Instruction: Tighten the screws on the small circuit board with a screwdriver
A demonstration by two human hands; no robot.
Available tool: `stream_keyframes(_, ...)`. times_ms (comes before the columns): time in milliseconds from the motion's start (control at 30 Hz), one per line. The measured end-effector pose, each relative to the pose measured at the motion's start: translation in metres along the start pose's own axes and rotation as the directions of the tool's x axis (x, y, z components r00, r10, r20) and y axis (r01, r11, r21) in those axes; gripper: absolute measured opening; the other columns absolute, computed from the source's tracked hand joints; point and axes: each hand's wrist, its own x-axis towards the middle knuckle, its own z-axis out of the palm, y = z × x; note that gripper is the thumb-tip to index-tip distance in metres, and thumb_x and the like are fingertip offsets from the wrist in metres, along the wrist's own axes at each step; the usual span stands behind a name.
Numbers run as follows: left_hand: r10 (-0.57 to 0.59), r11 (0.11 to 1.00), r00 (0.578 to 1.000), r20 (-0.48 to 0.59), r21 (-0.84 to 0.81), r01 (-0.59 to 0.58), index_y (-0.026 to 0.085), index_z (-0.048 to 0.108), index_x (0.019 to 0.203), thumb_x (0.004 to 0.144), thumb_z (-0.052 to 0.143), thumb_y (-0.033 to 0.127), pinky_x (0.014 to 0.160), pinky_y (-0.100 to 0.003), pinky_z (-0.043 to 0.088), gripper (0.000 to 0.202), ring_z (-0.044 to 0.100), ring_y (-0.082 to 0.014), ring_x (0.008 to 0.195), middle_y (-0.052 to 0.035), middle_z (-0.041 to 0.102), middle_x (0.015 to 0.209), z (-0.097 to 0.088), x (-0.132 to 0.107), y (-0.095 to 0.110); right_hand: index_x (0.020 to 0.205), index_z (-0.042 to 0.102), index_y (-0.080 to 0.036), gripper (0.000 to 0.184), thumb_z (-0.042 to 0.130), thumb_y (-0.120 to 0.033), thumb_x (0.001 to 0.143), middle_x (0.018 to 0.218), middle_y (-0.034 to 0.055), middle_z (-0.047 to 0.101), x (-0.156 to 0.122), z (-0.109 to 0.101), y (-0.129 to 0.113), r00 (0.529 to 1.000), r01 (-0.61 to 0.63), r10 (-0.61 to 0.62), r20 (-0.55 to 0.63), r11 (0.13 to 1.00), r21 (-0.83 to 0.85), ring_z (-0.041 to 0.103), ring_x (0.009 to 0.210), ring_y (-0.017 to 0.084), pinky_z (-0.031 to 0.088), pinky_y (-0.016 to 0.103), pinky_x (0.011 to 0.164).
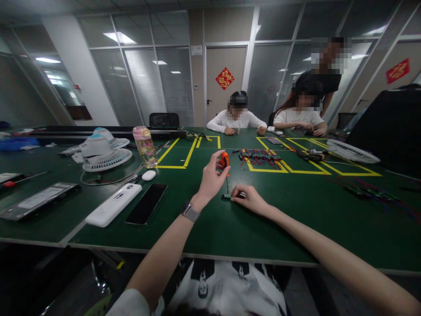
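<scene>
My left hand (213, 175) grips an orange-handled screwdriver (225, 159), its fingers curled round the handle. The shaft points straight down, and its tip meets a small green circuit board (226, 197) lying on the green table (197, 237). My right hand (248, 198) pinches the right end of that board between thumb and fingers. The fingertips partly cover the board, so its full shape is hidden.
Left of my hands lie a black phone (146, 204), a white power bank (114, 205) and a hard drive (39, 201). Behind them stand a floral bottle (145, 148) and white fans (107, 159). Wired boards (263, 157) lie ahead. Co-workers (237, 116) sit across the table.
</scene>
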Motion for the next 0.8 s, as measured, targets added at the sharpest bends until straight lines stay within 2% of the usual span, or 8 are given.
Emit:
stream_keyframes(500, 0.007, 1.0, 0.997, 0.074, 0.016, -0.008, 0.026, 0.041, 0.129, 0.084, 0.058, 0.018, 0.059, -0.016, 0.052, 0.049, 0.06, -0.0105, 0.079, -0.0018, 0.057, 0.095, 0.0098, -0.0064, -0.0037, 0.068, 0.061, -0.017, 0.009, 0.064, -0.021, 0.075, 0.08, 0.0039, 0.07, -0.0012, 0.0003, -0.0017, 1.0, -0.002, 0.002, -0.012, 1.0, 0.025, 0.064, 0.075, 0.018, 0.049, 0.03, 0.074)
stream_keyframes(800, -0.025, 1.0, 0.99, 0.142, -0.007, 0.026, 0.024, 0.035, 0.128, 0.083, 0.053, 0.014, 0.059, -0.017, 0.053, 0.049, 0.063, -0.01, 0.075, -0.0049, 0.058, 0.105, 0.0088, -0.0044, -0.0077, 0.073, 0.064, -0.017, 0.004, 0.066, -0.02, 0.074, 0.077, 0.0026, 0.069, 0.0002, 0.0015, 0.0012, 0.999, -0.035, 0.035, -0.01, 0.999, 0.026, 0.064, 0.073, 0.018, 0.05, 0.03, 0.072)
